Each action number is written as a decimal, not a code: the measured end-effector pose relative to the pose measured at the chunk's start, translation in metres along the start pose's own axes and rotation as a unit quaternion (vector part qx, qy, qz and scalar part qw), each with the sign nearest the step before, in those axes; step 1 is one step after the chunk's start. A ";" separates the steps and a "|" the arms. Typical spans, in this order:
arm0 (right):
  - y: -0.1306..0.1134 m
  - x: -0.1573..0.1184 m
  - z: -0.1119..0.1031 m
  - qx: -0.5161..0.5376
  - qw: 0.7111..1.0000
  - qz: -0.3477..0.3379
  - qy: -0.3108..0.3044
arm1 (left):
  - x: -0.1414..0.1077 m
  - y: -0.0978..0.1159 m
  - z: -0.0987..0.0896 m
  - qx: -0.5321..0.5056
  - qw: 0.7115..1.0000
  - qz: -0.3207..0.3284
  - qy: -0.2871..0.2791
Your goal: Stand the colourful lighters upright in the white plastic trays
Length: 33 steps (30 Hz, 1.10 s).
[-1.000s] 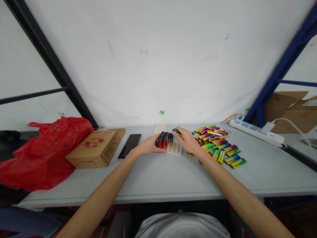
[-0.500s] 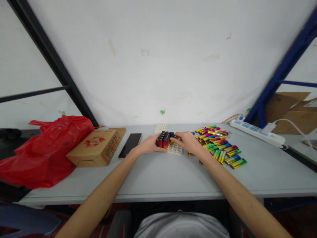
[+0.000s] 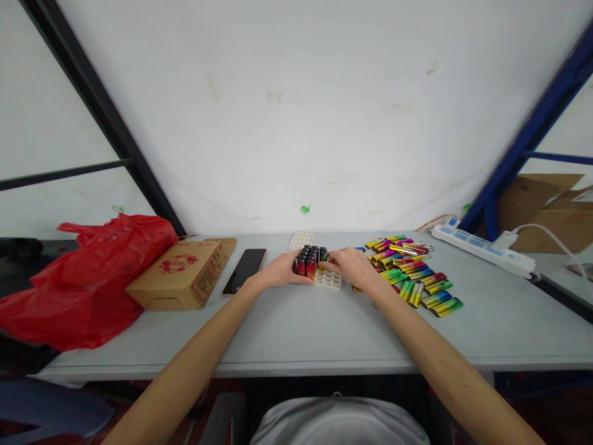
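Several dark-topped cylinders (image 3: 306, 262), red and gold below, stand upright in the left part of a pale tray with rows of holes (image 3: 330, 280). My left hand (image 3: 282, 270) is curved round the left side of this group, thumb in front, fingers partly hidden behind it. At the group's right side, my right hand (image 3: 347, 262) has its fingertips closed on a dark-topped cylinder (image 3: 323, 254) over the tray. Many shiny multicoloured cylinders (image 3: 407, 266) lie loose on the table to the right of my right hand.
A second pale tray (image 3: 301, 240) lies near the wall. To the left are a black phone (image 3: 244, 272), a cardboard box (image 3: 178, 275) and a red plastic bag (image 3: 92, 284). A white power strip (image 3: 484, 250) lies at the right, with cardboard boxes (image 3: 546, 210) beyond.
My right hand's fingertips have shifted slightly, and the cylinder at them now stands more upright beside the group. My left hand stays round the group.
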State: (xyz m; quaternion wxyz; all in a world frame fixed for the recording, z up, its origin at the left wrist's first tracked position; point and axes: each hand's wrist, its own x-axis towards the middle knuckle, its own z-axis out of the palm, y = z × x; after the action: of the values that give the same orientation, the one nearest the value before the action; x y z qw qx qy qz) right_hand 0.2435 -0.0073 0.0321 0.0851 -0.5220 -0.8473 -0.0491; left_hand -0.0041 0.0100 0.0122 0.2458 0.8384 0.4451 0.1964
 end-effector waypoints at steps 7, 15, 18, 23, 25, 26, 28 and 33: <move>0.013 -0.001 0.001 0.073 0.997 -0.030 0.007 | 0.001 0.001 0.000 -0.004 1.000 -0.002 -0.001; 0.067 -0.005 -0.006 0.146 0.987 -0.007 0.064 | 0.001 0.000 0.000 -0.011 1.000 0.000 -0.006; 0.074 -0.008 -0.015 0.185 0.981 -0.003 0.055 | 0.001 0.001 0.000 0.000 1.000 -0.007 -0.005; 0.066 -0.025 -0.026 0.208 0.977 -0.043 0.000 | 0.000 0.003 0.000 0.002 1.000 -0.012 -0.004; 0.063 -0.037 -0.027 0.195 0.979 -0.058 -0.019 | -0.001 0.003 0.000 -0.001 1.000 -0.005 -0.002; 0.062 -0.044 -0.027 0.186 0.980 -0.061 -0.026 | -0.001 0.002 0.001 -0.001 1.000 -0.004 -0.001; 0.064 -0.061 -0.028 0.171 0.982 -0.066 -0.037 | -0.001 0.001 0.001 0.000 1.000 -0.001 0.000; 0.078 -0.110 -0.018 0.128 0.986 -0.098 -0.029 | 0.000 0.000 0.001 -0.001 1.000 0.000 -0.001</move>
State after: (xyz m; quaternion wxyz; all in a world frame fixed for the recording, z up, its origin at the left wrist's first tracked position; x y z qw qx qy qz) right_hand 0.3632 -0.0714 0.0281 0.1217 -0.4224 -0.8957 0.0667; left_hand -0.0033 0.0095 0.0116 0.2467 0.8383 0.4449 0.1961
